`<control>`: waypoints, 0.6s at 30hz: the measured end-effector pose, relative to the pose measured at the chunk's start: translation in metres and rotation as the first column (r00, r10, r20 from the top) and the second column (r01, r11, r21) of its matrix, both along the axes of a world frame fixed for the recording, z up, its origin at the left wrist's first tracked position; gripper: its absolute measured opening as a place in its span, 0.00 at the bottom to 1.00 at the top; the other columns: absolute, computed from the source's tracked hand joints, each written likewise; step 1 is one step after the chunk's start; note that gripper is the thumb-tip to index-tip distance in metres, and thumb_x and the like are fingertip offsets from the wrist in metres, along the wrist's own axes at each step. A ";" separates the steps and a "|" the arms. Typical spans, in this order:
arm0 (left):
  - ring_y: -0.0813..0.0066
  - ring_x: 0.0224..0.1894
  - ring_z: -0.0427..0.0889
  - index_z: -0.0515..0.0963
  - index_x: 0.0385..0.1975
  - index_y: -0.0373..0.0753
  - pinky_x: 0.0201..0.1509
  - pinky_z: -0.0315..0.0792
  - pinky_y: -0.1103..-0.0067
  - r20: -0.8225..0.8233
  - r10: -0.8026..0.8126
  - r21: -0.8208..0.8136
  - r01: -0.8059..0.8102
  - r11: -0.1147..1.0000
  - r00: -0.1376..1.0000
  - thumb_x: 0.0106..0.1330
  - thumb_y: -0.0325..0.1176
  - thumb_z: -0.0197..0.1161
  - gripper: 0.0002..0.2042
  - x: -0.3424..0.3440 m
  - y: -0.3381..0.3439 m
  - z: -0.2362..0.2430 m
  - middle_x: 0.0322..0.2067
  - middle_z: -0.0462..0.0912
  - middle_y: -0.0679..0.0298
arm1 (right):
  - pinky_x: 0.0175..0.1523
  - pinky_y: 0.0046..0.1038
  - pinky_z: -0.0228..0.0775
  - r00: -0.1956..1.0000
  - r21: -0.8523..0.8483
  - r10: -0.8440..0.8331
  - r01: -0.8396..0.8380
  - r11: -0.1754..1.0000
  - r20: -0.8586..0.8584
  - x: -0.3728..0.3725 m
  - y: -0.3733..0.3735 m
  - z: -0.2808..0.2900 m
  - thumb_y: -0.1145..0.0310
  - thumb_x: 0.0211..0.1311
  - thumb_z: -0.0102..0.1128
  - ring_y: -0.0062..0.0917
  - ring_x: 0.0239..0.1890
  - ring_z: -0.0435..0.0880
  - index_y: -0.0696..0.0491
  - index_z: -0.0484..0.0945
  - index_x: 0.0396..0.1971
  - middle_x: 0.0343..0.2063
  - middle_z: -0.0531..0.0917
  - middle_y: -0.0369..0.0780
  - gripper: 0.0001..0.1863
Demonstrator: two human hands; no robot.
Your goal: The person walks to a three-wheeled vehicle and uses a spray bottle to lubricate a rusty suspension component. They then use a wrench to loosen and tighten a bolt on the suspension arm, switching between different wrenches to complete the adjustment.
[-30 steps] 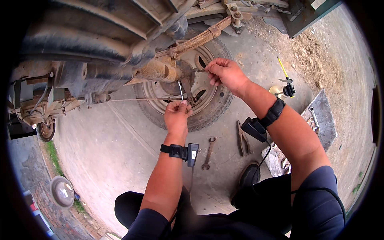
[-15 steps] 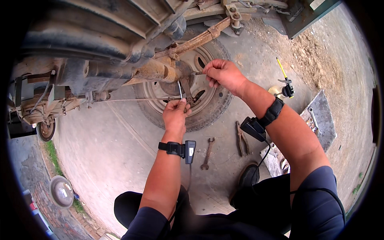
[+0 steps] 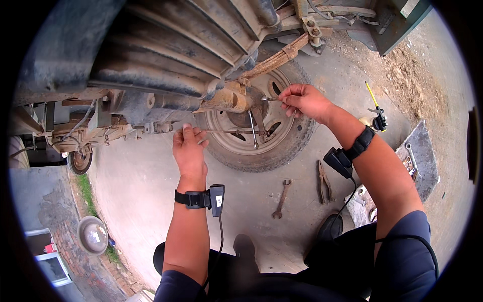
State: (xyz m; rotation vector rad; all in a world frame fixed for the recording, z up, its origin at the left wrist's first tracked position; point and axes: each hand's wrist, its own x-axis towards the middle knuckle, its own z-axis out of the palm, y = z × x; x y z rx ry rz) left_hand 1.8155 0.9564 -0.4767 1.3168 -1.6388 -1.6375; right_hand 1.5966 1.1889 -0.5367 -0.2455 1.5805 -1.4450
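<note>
Left hand (image 3: pixel 188 148): fingers laid half-open on thin rod (image 3: pixel 226 131), frame centre, below rusty axle (image 3: pixel 224 99) | Right hand (image 3: pixel 304 100): pinched shut on small metal tool (image 3: pixel 269 99) at wheel (image 3: pixel 261 128) hub | Handling: rod judged stiff, light, greasy; best gripped mid-length | Floor: wrench (image 3: pixel 280 199), pliers (image 3: pixel 323 181)

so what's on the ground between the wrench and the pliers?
Nothing: in the head view, only bare concrete lies between the wrench and the pliers.

Right hand (image 3: pixel 304 100) grip hides small metal piece's (image 3: pixel 270 98) end — kind unclear.
</note>
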 end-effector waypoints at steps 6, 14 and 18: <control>0.75 0.44 0.80 0.71 0.54 0.35 0.47 0.76 0.77 -0.273 -0.099 -0.547 -0.070 0.834 0.957 0.78 0.43 0.48 0.18 0.009 -0.020 0.132 0.45 0.81 0.61 | 0.28 0.22 0.72 0.994 0.012 -0.021 0.020 1.000 0.111 -0.005 0.010 -0.015 0.77 0.61 0.54 0.20 0.25 0.82 0.54 0.75 0.53 0.32 0.82 0.37 0.18; 0.70 0.58 0.69 0.62 0.66 0.37 0.63 0.61 0.72 -0.287 -0.335 -0.731 0.021 0.682 0.897 0.73 0.60 0.49 0.34 -0.013 -0.011 0.167 0.58 0.71 0.59 | 0.30 0.19 0.72 0.983 0.082 0.014 -0.030 0.996 0.184 0.010 0.017 -0.004 0.76 0.64 0.52 0.18 0.27 0.83 0.52 0.75 0.56 0.33 0.82 0.34 0.20; 0.76 0.56 0.68 0.60 0.68 0.37 0.61 0.59 0.78 -0.209 -0.356 -0.781 0.064 0.622 0.911 0.73 0.58 0.52 0.34 -0.015 -0.006 0.146 0.58 0.70 0.63 | 0.28 0.18 0.71 0.972 0.040 0.010 -0.020 0.999 0.236 0.018 0.027 -0.003 0.76 0.64 0.52 0.18 0.26 0.83 0.52 0.78 0.48 0.29 0.82 0.33 0.14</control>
